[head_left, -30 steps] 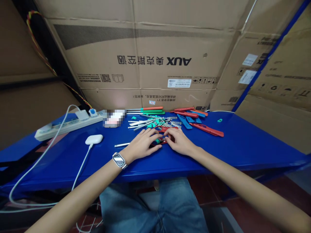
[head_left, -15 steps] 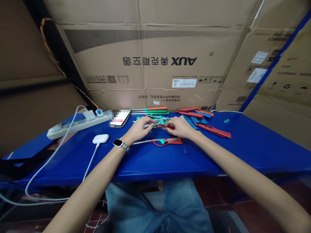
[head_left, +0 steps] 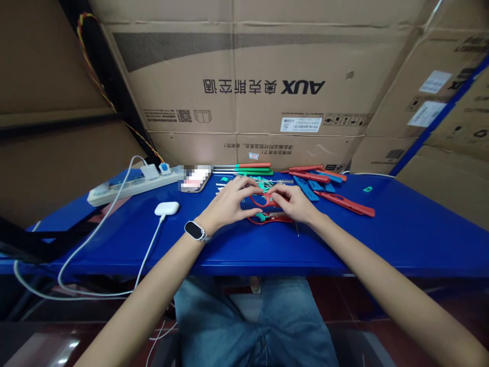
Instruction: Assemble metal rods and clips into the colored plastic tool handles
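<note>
Pinched in my right hand (head_left: 296, 203) is a red lighter casing (head_left: 269, 199) with an oval trigger opening, held just above the table. My left hand (head_left: 235, 200) is at the casing's left end, its thumb spread away from its fingers. The index fingertip is at the casing's upper edge; whether it touches cannot be made out. Just below lies another red lighter half (head_left: 273, 219) with a green trigger and inner parts showing, partly hidden by my hands. Behind my fingers sits a pile of small green parts and thin metal pieces (head_left: 267, 182).
Long-rod lighters with red and green handles (head_left: 254, 171) lie at the back. Red casings (head_left: 346, 204) and blue casings (head_left: 305, 189) are piled right. A phone (head_left: 196, 178), white earbud case (head_left: 167, 208) with cable and power strip (head_left: 126, 187) are left. Cardboard (head_left: 260, 56) walls the back.
My left thumb has spread away from its fingers. Both hands and the red casing have come nearer, over the lower lighter half. The camera view has shifted a little.
</note>
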Tool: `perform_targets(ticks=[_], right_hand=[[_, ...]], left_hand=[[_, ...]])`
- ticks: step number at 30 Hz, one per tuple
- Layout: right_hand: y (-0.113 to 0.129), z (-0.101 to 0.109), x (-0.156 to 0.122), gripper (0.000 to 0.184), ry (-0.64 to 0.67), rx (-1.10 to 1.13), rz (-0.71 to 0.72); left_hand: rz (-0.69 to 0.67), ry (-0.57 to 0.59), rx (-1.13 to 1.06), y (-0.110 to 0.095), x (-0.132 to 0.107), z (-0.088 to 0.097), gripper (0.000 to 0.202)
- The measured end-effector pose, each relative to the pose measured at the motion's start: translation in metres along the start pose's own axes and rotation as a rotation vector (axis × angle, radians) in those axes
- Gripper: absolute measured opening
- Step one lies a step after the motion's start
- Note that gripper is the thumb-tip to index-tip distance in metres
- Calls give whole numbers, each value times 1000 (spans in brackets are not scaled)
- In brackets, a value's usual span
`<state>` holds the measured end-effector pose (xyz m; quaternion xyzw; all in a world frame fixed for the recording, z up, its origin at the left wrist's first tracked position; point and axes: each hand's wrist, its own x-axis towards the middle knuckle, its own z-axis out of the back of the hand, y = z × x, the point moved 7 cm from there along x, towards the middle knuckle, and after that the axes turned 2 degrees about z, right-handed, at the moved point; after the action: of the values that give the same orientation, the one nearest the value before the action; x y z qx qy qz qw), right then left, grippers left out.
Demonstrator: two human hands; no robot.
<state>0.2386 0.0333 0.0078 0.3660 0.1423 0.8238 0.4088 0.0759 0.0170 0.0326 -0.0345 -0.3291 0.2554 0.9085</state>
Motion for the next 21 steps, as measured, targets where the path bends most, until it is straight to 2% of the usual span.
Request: perform_targets(ticks=[5, 11, 15, 21], right_hand=[[2, -10, -5, 37, 82, 10, 46], [9, -12, -11, 28, 168, -112, 155], [6, -11, -14, 32, 214, -153, 140], [2, -17, -15, 30, 272, -137, 138]], left_hand=[[47, 50, -47, 8, -3, -5, 36], [150, 94, -181, 21, -9, -6, 30], [256, 118, -247, 30, -10, -4, 37], [300, 149, -275, 34, -10, -6, 43]])
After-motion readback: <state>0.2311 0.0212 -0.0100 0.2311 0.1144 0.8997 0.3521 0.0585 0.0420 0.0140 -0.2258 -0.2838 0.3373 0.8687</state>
